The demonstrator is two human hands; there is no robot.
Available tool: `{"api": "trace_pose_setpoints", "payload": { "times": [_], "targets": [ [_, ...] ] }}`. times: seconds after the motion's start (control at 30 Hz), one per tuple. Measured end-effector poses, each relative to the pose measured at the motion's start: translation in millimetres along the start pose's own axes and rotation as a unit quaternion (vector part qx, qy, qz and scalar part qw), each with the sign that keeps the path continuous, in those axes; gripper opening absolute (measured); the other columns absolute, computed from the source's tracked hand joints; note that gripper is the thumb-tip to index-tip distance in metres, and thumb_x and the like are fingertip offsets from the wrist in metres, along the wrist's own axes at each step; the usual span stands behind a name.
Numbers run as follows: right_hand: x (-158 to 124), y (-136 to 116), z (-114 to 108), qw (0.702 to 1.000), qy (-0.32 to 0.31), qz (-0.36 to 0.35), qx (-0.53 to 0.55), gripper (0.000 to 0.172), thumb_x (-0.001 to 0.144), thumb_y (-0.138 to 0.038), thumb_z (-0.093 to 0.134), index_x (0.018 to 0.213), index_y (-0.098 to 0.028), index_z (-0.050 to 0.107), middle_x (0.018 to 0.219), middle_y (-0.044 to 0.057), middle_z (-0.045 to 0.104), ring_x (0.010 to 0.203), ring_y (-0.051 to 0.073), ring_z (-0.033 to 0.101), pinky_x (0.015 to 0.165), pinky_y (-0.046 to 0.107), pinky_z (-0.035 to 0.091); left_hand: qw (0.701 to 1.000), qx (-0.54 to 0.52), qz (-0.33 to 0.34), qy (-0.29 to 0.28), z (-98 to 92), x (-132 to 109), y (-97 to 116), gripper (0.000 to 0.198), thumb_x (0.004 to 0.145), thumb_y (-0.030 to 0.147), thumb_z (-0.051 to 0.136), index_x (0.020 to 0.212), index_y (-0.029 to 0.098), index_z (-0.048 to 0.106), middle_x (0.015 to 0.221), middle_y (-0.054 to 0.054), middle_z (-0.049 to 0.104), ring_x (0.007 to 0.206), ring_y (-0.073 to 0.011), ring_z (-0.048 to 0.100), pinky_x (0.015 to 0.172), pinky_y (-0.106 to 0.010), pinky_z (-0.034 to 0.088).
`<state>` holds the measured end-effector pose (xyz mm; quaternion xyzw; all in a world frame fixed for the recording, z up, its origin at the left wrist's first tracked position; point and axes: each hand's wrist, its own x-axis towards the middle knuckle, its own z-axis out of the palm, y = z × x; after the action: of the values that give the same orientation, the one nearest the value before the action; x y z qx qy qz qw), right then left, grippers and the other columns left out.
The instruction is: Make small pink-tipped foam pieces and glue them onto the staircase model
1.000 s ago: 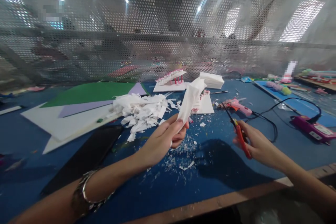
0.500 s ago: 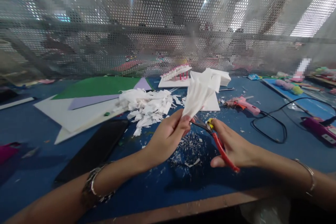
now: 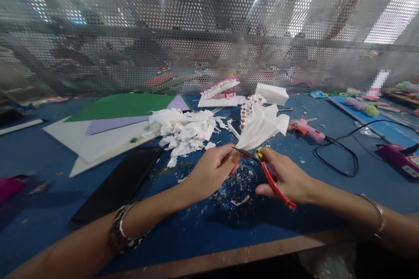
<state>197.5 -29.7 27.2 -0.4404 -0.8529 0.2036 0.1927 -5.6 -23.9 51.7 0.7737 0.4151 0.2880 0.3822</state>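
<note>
Your left fingers pinch gathered, thin white paper; your right fingers wrap red-handled metal scissors. Cutting seems in hand; a snip calls for left-finger clearance.

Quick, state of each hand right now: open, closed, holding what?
Left hand: closed, holding white paper.
Right hand: holding red-handled scissors, blades by the paper.

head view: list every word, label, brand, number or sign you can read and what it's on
No text can be read anywhere in this view.
Purple power block: pale panel, no legible marking.
Blue-and-white packet: too small and blurred to tell if anything is printed.
Pink glue gun: no readable brand.
Red-handled cutters and white sheet: no lettering can be made out.
</note>
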Motion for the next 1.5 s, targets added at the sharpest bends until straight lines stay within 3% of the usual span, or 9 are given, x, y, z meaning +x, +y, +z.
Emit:
{"api": "trace_pose_setpoints", "payload": {
  "times": [0.13,0.27,0.63,1.23,1.37,1.5],
  "targets": [
    [0.0,7.7,3.4,1.0,-0.013,-0.018,-0.017,0.045,0.081,-0.061,0.031,0.072,-0.018,0.039,0.066,-0.001,0.045,0.056,0.01,0.037,0.057,0.024,0.031,0.997,-0.051,-0.02,-0.045,3.5,0.1,-1.3,0.035,0.089,0.041,0.033,0.077,0.014,0.053,0.054,0.005,0.039,0.05,-0.0071,0.036,0.051,-0.021,0.027],
    [-1.8,9.6,4.1,0.999,-0.008,-0.014,-0.045,0.043,0.081,-0.059,0.033,0.07,-0.018,0.04,0.065,-0.001,0.045,0.056,0.009,0.036,0.056,0.023,0.027,0.992,-0.099,-0.035,-0.064,6.5,0.2,-2.0,0.036,0.089,0.043,0.034,0.085,0.014,0.055,0.053,0.006,0.037,0.049,-0.0072,0.033,0.051,-0.021,0.027],
    [-3.7,8.8,3.5,0.999,-0.011,-0.004,-0.042,0.044,0.08,-0.058,0.038,0.064,-0.017,0.041,0.055,-0.005,0.039,0.048,0.006,0.026,0.049,0.021,0.02,0.983,-0.149,-0.055,-0.089,8.9,1.8,-5.1,0.037,0.089,0.044,0.033,0.086,0.015,0.055,0.052,0.006,0.036,0.05,-0.0076,0.032,0.054,-0.022,0.027],
    [-4.1,8.7,2.7,0.996,-0.031,0.042,-0.073,0.047,0.084,-0.055,0.035,0.059,-0.017,0.047,0.051,-0.003,0.041,0.045,0.006,0.028,0.048,0.021,0.021,0.983,-0.13,-0.069,-0.113,7.4,4.0,-8.5,0.035,0.089,0.042,0.032,0.086,0.014,0.053,0.054,0.005,0.039,0.05,-0.0081,0.033,0.052,-0.022,0.027],
    [-5.5,8.8,1.9,0.998,-0.03,0.01,-0.046,0.049,0.079,-0.063,0.037,0.071,-0.016,0.05,0.059,-0.001,0.047,0.048,0.008,0.035,0.049,0.021,0.027,0.984,-0.132,-0.057,-0.109,7.5,3.8,-11.4,0.036,0.088,0.044,0.033,0.085,0.015,0.053,0.053,0.006,0.036,0.049,-0.0078,0.032,0.05,-0.021,0.027],
    [-7.7,7.3,2.0,0.999,-0.037,-0.023,-0.031,0.062,0.074,-0.071,0.033,0.09,-0.014,0.05,0.075,0.005,0.054,0.06,0.012,0.046,0.057,0.024,0.035,0.98,-0.146,-0.07,-0.114,7.7,1.3,-9.9,0.033,0.087,0.044,0.037,0.085,0.015,0.053,0.054,0.007,0.032,0.049,-0.0067,0.028,0.048,-0.021,0.023]
  ]
}}
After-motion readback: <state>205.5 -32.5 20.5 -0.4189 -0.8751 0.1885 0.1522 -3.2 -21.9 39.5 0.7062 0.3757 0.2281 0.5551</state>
